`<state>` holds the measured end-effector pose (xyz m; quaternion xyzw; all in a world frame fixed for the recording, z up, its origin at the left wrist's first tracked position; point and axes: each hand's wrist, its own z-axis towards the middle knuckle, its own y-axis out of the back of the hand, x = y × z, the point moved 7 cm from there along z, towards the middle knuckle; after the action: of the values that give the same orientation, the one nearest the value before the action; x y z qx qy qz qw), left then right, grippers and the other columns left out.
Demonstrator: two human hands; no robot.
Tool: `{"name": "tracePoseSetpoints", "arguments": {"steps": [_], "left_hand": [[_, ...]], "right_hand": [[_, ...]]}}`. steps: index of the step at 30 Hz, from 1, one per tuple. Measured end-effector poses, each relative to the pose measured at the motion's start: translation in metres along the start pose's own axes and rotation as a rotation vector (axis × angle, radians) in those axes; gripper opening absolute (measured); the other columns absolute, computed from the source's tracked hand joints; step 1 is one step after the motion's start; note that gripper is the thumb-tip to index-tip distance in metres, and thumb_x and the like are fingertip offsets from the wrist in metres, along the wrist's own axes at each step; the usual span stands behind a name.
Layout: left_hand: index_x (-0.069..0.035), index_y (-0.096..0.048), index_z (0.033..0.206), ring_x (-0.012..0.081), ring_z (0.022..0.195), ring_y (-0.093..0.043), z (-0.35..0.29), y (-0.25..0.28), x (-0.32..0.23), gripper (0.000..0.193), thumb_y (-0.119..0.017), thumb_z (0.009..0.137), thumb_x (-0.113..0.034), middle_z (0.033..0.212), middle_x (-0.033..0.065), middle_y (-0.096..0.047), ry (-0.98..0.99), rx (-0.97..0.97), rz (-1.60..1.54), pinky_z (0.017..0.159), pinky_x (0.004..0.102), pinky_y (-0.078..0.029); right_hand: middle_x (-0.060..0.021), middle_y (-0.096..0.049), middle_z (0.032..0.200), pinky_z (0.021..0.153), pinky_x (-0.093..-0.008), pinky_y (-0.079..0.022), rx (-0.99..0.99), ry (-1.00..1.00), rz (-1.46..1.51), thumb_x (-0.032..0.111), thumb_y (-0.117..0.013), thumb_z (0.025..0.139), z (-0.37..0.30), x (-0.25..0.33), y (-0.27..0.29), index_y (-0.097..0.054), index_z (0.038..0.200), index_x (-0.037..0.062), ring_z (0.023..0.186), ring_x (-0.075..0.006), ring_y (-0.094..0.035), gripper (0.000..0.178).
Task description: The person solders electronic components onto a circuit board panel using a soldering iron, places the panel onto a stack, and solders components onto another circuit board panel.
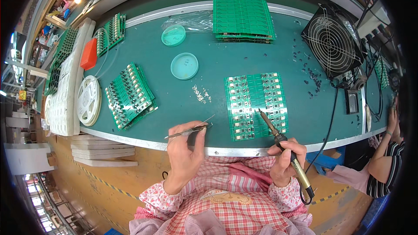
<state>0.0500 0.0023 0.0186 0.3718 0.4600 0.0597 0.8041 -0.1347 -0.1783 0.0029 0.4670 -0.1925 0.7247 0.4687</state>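
A pair of tweezers (186, 132) is pinched between the thumb and fingers of my left hand (185, 148), over the table's front edge. A thin strand, perhaps solder wire, also sticks out from these fingers, though I cannot tell for sure. My right hand (287, 159) grips a soldering iron (278, 137) like a pen. The iron's tip is over the middle of a green circuit board panel (256, 104) with rows of small parts; whether it touches is unclear. Left of the panel, tiny pale components (201, 94) lie scattered on the green table (174, 109).
Two round turquoise dishes (184, 66) (173, 35) lie beyond the scattered components. Board stacks stand at the back (244, 17) and left (129, 95), near a white reel (89, 100). A black fan (332, 39) and dark bits (312, 80) are at right. Another person's arm (385, 148) is far right.
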Motion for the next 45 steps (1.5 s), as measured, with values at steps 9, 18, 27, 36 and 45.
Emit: {"name": "tracePoseSetpoints", "arguments": {"steps": [9,18,27,36,45], "left_hand": [[0.0,-0.068,0.102,0.0229,0.088,-0.066,0.001,-0.002,0.0,0.013,-0.067,0.09,0.003,0.099,0.0114,-0.069,-0.024,0.012,-0.043,0.079,0.0318,-0.051],[-0.003,-0.069,0.099,0.0263,0.087,-0.065,0.001,-0.002,-0.001,0.017,-0.07,0.084,0.003,0.099,0.0081,-0.073,-0.042,-0.028,-0.031,0.085,0.0365,-0.044],[0.001,-0.069,0.097,0.023,0.09,-0.065,0.005,-0.009,-0.009,0.011,-0.068,0.087,0.006,0.098,0.011,-0.071,-0.044,0.031,-0.032,0.079,0.0322,-0.051],[0.0,-0.072,0.097,0.0255,0.089,-0.066,0.013,-0.032,-0.033,0.014,-0.07,0.084,0.005,0.098,0.0105,-0.072,-0.137,0.158,-0.137,0.079,0.0343,-0.052],[-0.001,-0.072,0.097,0.0277,0.088,-0.065,0.013,-0.035,-0.032,0.015,-0.07,0.083,0.005,0.098,0.0102,-0.073,-0.162,0.155,-0.111,0.079,0.0363,-0.051]], "right_hand": [[-0.0059,-0.067,0.063,0.061,-0.0321,-0.051,0.016,0.017,-0.014,0.019,-0.057,0.098,0.0,0.0,0.0,-0.06,0.104,0.0032,0.059,-0.0179,-0.063,0.017],[-0.0057,-0.067,0.063,0.062,-0.032,-0.051,0.009,-0.001,-0.006,0.019,-0.057,0.098,0.0,0.0,0.0,-0.061,0.103,0.0035,0.06,-0.0176,-0.063,0.017],[-0.0059,-0.068,0.063,0.061,-0.0319,-0.051,0.02,0.037,0.015,0.015,-0.059,0.097,0.004,0.001,0.0,-0.061,0.103,0.0017,0.057,-0.0172,-0.064,0.015],[-0.0057,-0.068,0.063,0.059,-0.0312,-0.052,0.011,0.077,0.026,0.011,-0.062,0.094,0.005,0.003,0.0,-0.063,0.101,0.0003,0.058,-0.0177,-0.066,0.013],[-0.0053,-0.069,0.063,0.059,-0.0306,-0.051,-0.004,0.07,0.045,0.014,-0.063,0.094,0.004,0.002,0.001,-0.063,0.101,0.0008,0.058,-0.018,-0.065,0.015]]}}
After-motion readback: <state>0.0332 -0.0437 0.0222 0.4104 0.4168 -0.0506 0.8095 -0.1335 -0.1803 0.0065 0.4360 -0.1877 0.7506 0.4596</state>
